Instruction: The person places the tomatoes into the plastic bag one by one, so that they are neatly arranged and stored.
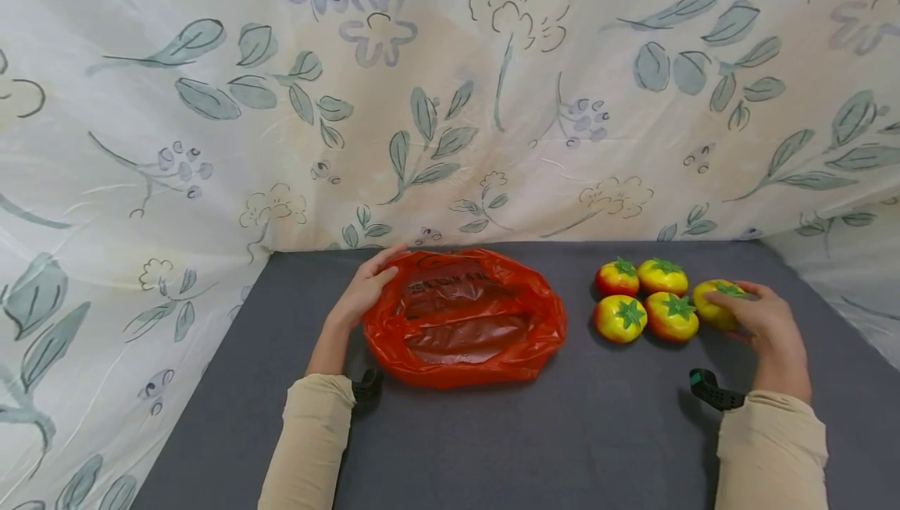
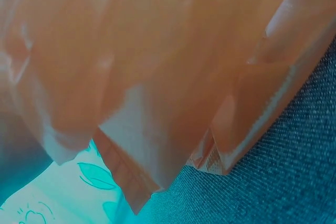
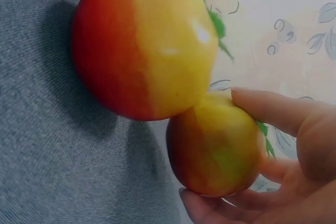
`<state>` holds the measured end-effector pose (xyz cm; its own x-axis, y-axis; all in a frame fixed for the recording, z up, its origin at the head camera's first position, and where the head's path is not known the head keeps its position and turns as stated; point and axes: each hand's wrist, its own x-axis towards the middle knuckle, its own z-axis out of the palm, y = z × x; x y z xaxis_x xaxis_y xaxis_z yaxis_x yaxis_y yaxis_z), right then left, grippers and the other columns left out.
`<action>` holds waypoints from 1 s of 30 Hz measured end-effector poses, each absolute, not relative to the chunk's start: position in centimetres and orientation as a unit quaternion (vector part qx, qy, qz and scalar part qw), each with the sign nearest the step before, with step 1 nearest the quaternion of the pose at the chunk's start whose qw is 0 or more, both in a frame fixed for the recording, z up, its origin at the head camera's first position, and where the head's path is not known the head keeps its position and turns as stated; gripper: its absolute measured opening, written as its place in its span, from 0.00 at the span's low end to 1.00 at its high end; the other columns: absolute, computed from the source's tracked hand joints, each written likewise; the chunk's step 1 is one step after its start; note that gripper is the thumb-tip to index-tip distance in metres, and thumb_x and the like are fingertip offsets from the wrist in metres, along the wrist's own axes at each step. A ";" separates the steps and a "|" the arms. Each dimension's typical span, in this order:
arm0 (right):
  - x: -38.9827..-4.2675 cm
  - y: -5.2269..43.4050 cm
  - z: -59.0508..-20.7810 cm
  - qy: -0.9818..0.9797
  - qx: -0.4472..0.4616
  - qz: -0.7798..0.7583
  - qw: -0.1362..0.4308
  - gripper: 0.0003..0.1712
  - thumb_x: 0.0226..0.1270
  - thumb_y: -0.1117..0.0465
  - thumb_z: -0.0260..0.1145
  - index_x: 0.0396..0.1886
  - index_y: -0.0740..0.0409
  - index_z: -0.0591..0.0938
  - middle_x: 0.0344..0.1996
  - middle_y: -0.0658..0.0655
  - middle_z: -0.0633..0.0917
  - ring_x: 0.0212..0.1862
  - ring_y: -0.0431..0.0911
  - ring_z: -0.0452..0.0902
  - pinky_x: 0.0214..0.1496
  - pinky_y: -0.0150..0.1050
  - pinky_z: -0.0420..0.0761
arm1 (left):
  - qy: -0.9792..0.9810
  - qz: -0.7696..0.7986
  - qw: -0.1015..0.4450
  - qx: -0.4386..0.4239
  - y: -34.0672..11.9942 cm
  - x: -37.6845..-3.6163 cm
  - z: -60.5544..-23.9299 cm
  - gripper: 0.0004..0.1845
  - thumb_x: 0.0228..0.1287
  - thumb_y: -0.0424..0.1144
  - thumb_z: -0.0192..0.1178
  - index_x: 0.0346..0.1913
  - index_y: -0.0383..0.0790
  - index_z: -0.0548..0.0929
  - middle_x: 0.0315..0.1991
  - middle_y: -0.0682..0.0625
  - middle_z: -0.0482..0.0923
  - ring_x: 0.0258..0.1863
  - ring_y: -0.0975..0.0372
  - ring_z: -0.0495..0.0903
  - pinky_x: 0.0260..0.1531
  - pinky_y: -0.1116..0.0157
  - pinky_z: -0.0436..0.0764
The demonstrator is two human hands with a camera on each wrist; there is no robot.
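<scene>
An open red plastic bag (image 1: pixel 464 319) lies on the grey table (image 1: pixel 562 432); its orange film (image 2: pixel 157 77) fills the left wrist view. My left hand (image 1: pixel 367 287) holds the bag's left rim. To the right sit several red-and-yellow toy tomatoes (image 1: pixel 643 299) with green tops. My right hand (image 1: pixel 762 322) grips the rightmost tomato (image 1: pixel 717 303). In the right wrist view that tomato (image 3: pixel 215 150) sits between my fingers (image 3: pixel 273 111), touching a neighbouring tomato (image 3: pixel 144 45).
A floral cloth (image 1: pixel 450 96) hangs behind and along both sides of the table. Bare grey surface lies in front of the bag and tomatoes. Dark wrist-camera mounts (image 1: pixel 713 389) show beside both sleeves.
</scene>
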<state>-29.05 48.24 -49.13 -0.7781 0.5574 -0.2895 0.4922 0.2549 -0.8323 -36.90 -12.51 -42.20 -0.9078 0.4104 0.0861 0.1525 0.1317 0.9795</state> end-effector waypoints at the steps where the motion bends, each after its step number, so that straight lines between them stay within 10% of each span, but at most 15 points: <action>1: -28.8 47.8 -48.5 -0.790 -0.334 0.513 0.037 0.69 0.47 0.29 0.67 0.76 0.62 0.44 0.68 0.74 0.52 0.59 0.65 0.59 0.29 0.39 0.79 | 0.747 0.629 0.101 0.190 -12.5 -36.9 -42.2 0.25 0.75 0.29 0.40 0.72 0.39 0.61 0.68 0.40 0.61 0.64 0.48 0.64 0.62 0.51 0.65; 9: -26.6 43.0 -42.3 -0.693 -0.398 0.594 0.093 0.54 0.57 0.43 0.68 0.77 0.44 0.49 0.73 0.60 0.51 0.64 0.54 0.60 0.45 0.38 0.81 | 0.755 0.621 0.095 0.190 -12.4 -36.9 -42.1 0.25 0.75 0.29 0.41 0.72 0.40 0.62 0.68 0.41 0.61 0.65 0.49 0.64 0.62 0.51 0.64; 21: -26.3 40.4 -39.0 -0.603 -0.330 0.709 0.157 0.61 0.45 0.46 0.76 0.76 0.38 0.50 0.70 0.48 0.53 0.69 0.43 0.53 0.23 0.27 0.79 | 0.744 0.632 0.102 0.192 -12.5 -36.8 -42.0 0.25 0.75 0.29 0.41 0.72 0.39 0.61 0.68 0.40 0.61 0.65 0.49 0.64 0.61 0.51 0.65; 30: -28.6 40.5 -40.5 -0.638 -0.262 0.704 0.171 0.53 0.46 0.46 0.76 0.72 0.37 0.59 0.48 0.44 0.66 0.45 0.37 0.69 0.31 0.31 0.82 | 0.744 0.633 0.100 0.191 -12.4 -36.8 -42.0 0.25 0.75 0.30 0.41 0.72 0.40 0.61 0.68 0.40 0.61 0.66 0.50 0.63 0.62 0.51 0.64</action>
